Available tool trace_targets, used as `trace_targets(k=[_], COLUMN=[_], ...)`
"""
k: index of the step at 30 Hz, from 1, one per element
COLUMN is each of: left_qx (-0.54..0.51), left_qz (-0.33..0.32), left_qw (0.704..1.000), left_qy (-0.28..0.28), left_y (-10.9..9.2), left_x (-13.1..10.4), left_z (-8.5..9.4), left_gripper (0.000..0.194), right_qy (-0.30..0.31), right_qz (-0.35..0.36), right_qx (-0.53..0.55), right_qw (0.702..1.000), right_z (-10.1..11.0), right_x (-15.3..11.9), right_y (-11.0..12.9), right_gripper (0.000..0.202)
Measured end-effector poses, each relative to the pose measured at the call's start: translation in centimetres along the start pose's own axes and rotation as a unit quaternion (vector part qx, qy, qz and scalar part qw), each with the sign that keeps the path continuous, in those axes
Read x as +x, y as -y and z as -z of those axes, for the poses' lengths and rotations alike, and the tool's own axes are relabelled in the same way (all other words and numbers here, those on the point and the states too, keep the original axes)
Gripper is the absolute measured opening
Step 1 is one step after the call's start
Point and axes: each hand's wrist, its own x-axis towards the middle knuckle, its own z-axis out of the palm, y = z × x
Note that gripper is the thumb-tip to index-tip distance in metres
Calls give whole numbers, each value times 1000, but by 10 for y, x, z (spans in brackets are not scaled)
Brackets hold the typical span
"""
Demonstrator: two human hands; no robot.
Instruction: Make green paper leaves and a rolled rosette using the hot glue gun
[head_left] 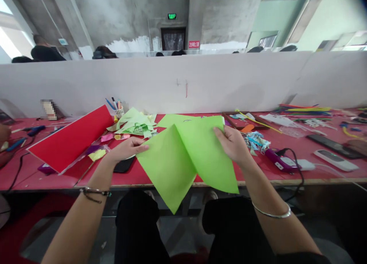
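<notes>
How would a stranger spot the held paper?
Start at the red table. Over its near edge, the left hand and right hand hold a lime-green paper sheet. Unlike the green paper scraps lying beyond, it is raised and creased down the middle.

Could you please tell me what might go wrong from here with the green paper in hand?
The green paper could crease or tear if the left hand and right hand, gripping opposite sides, pull unevenly.

Its lower corners appear beyond the edge of the red table, so they might bend against it.

The black cable loops near the right forearm and might snag.
</notes>
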Motion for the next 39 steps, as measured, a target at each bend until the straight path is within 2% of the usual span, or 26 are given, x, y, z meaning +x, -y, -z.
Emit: trace_targets(k=[1, 2, 3, 5, 7, 9, 11, 13, 18, 24, 30, 36, 39], left_qx=[59, 114, 156, 191, 134, 74, 28, 9, -10, -4, 19, 23, 18], left_qz=[17, 29, 35, 4, -40, -55, -35, -17, -4, -15, -35, -47, -64], left_qw=[997, 991, 986, 981, 988, 991, 988, 983, 973, 977, 976, 975, 974], left_qy=[50, 69, 54, -35, -63, -101, -148, -184, -229, -211, -216, -218, -218], left_y=[5, 7, 7, 1, -11, -24, -33, -36, -29, -26, -26, -28, -31], left_x=[3, 6, 10, 18, 25, 32, 38, 43, 46, 45, 45, 49, 52], left_z=[3, 3, -1, -16, -36, -55, -67, -73, -74, -69, -69, -70, -69], left_gripper=[32, 33, 35, 46, 46, 38, 32, 34, 37, 43, 46, 45, 46], right_qy=[2, 7, 15, 43, 68, 78, 69, 48, 27, 54, 21, 51, 46], right_qz=[3, 8, 13, 25, 40, 42, 27, 4, -68, -147, -135, -114, -114], right_qx=[-3, -5, -6, 1, 21, 43, 68, 102, 203, 182, 173, 163, 142], right_qw=[1000, 1000, 1000, 999, 997, 995, 995, 994, 977, 971, 975, 979, 982], right_z=[1, 0, -3, -11, -21, -30, -36, -39, -45, -48, -45, -37, -35], right_x=[1, 1, 1, 2, 3, 4, 5, 6, 3, -2, -2, 14, 23], right_y=[1, 3, 6, 12, 19, 23, 25, 21, -1, -25, -26, -25, -26], right_gripper=[37, 38, 38, 36, 33, 32, 31, 29, 28, 37, 41, 41, 42])
